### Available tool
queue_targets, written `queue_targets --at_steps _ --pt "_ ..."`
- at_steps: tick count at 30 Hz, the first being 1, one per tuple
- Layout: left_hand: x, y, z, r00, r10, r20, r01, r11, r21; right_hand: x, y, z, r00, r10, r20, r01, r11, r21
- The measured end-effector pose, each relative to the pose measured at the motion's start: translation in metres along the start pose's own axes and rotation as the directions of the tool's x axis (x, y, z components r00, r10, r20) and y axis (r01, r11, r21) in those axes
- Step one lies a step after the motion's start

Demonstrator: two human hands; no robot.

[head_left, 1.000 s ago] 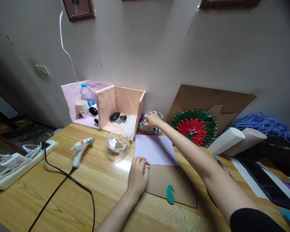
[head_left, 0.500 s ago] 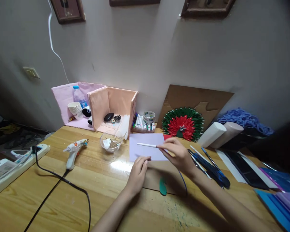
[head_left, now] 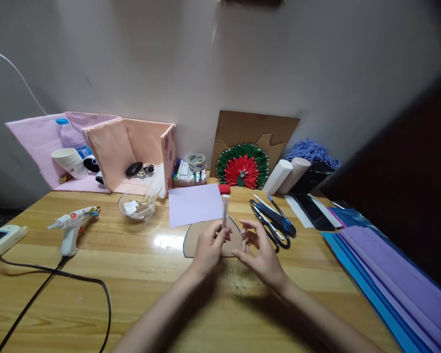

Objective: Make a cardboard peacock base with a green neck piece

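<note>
My left hand is closed around a white marker, which stands upright from the fingers. Beside it, my right hand has curved fingers and thumb apart, with nothing visible between them. Both hands are over a rounded piece of cardboard with a blue edge. Behind the cardboard lies a lilac sheet of paper, with a small red item at its right corner. Scissors and a blue-black cutter lie right of my right hand.
A glue gun with a black cord stands at left, near a clear bowl. Peach and pink open boxes, boxed markers and a red-green round ornament line the back. Colored sheets cover the right.
The marker has passed from my right hand to my left and now points upward. Both hands have come together over the cardboard. The green leaf-shaped piece no longer shows. The view has shifted right.
</note>
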State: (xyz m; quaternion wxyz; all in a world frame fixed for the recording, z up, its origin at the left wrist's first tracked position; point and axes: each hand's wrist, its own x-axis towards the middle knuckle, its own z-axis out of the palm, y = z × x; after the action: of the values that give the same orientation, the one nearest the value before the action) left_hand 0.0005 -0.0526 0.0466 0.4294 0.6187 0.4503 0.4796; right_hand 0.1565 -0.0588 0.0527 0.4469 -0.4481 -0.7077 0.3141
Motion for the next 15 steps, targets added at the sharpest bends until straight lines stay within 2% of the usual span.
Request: queue_targets --at_steps 1,3,5,7,9,11,12,13,14,15 --pt "0.001 0.000 -0.001 0.993 0.107 0.045 -0.113 0.976 0.184 0.005 -0.004 -0.003 0.995 0.084 0.061 -0.091 0.988 0.122" --pt "0.003 0.000 -0.001 0.952 0.253 0.173 -0.305 0.831 0.465 0.015 -0.010 -0.008 0.947 0.204 0.248 -0.266 0.930 0.254" --pt "0.002 0.002 0.002 0.910 0.310 0.274 -0.414 0.674 0.612 0.020 -0.013 -0.013 0.920 0.268 0.285 -0.351 0.889 0.295" --pt "-0.002 0.007 0.004 0.885 0.315 0.343 -0.466 0.584 0.664 0.020 -0.013 -0.018 0.904 0.276 0.327 -0.377 0.874 0.306" --pt "-0.008 0.013 0.000 0.863 0.281 0.420 -0.499 0.600 0.626 0.014 -0.011 -0.027 0.878 0.255 0.404 -0.396 0.862 0.317" --pt "-0.012 0.018 -0.013 0.839 0.179 0.514 -0.472 0.710 0.523 0.007 -0.006 -0.042 0.859 0.231 0.456 -0.413 0.839 0.354" --pt "-0.011 0.018 -0.024 0.820 0.101 0.564 -0.420 0.775 0.472 0.005 -0.004 -0.052 0.869 0.219 0.443 -0.406 0.827 0.389" --pt "-0.009 0.016 -0.037 0.800 0.002 0.600 -0.338 0.828 0.448 0.004 -0.002 -0.062 0.896 0.208 0.392 -0.382 0.810 0.444" --pt "-0.006 0.011 -0.050 0.793 -0.093 0.602 -0.225 0.874 0.430 0.004 0.000 -0.071 0.950 0.206 0.234 -0.302 0.794 0.527" --pt "-0.001 0.004 -0.063 0.853 -0.150 0.500 -0.108 0.887 0.450 0.006 0.001 -0.078 0.973 0.213 0.088 -0.224 0.783 0.581"
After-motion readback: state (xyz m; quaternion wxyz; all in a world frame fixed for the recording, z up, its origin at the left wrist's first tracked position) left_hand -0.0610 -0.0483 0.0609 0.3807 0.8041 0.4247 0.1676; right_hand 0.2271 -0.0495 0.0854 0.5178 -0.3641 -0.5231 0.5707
